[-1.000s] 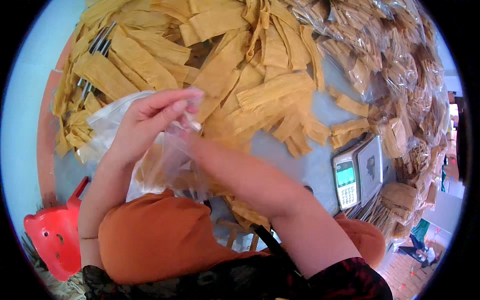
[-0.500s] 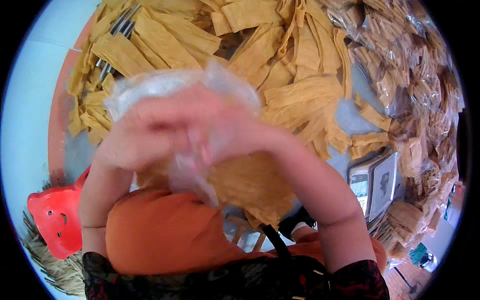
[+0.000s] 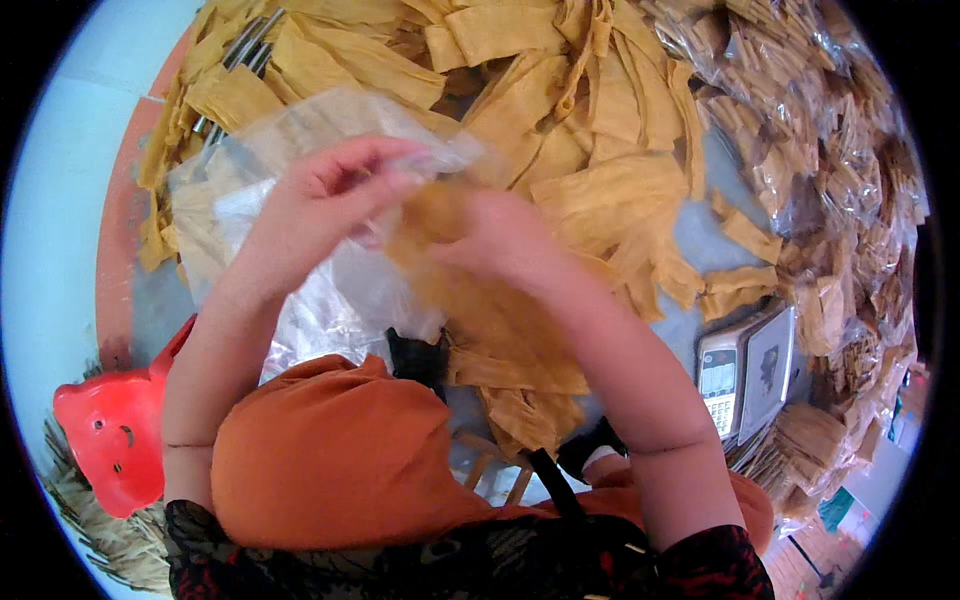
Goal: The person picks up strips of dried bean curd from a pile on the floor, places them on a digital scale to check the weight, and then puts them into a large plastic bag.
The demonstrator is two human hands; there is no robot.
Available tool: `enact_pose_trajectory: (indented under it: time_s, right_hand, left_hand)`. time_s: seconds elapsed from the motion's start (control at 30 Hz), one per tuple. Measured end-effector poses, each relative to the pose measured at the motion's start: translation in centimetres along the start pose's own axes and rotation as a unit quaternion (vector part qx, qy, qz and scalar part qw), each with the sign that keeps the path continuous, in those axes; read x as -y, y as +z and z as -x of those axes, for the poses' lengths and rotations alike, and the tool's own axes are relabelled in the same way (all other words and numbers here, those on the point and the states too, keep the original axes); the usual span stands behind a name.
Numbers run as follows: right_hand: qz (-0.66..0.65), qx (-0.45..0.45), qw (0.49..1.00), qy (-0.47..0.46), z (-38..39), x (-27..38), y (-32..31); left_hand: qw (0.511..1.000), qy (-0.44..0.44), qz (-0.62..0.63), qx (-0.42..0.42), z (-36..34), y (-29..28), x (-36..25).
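My left hand point(image 3: 325, 205) pinches the mouth of a clear plastic bag point(image 3: 325, 315) between thumb and fingers. The bag spreads wide under that hand, above my left knee. My right hand point(image 3: 505, 240), partly smeared by motion, grips a bunch of yellow-brown wrinkled strips point(image 3: 430, 225), which look like bean-curd skin. The bunch is at the bag's mouth; whether its end is inside, I cannot tell. Below my right hand, more strips point(image 3: 520, 365) hang down between my knees.
A large heap of loose strips point(image 3: 600, 100) covers the surface ahead. Filled clear bags point(image 3: 800, 150) are piled on the right. A scale point(image 3: 745, 370) stands near my right forearm, a red plastic chair point(image 3: 115, 440) on the left. Metal rods point(image 3: 245, 60) lie among the strips.
My hands were close together over the crumpled bag and have moved apart. The bag has opened out to the left, and the strips in my right hand have come up to its mouth.
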State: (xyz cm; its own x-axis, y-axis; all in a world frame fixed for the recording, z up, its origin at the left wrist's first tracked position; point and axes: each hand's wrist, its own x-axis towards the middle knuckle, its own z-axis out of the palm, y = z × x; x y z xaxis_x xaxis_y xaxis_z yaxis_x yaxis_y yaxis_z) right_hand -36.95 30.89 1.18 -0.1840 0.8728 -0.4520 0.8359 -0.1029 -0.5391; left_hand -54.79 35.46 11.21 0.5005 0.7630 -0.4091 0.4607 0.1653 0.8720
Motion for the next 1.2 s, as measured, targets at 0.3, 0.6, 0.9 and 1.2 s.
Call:
enact_pose_trajectory:
  time_s: [0.3, 0.6, 0.9, 1.2]
  right_hand:
    - [-0.207, 0.104, 0.961, -0.151, -2.8, 5.1, 10.1]
    - [-0.242, 0.042, 0.948, -0.205, 0.0, -3.6, 7.5]
    - [0.403, -0.16, 0.892, -0.127, -14.1, -10.2, -4.7]
    - [0.297, -0.089, 0.892, -0.329, -7.1, -11.4, -8.2]
  left_hand:
    - [0.938, 0.138, 0.271, 0.168, -0.8, 1.7, 1.3]
    - [0.989, -0.126, -0.014, 0.077, -7.2, -0.2, 12.4]
    - [0.976, -0.127, -0.115, 0.131, -7.8, 0.3, 9.2]
    - [0.979, -0.183, 0.064, 0.068, -3.2, -0.8, 6.7]
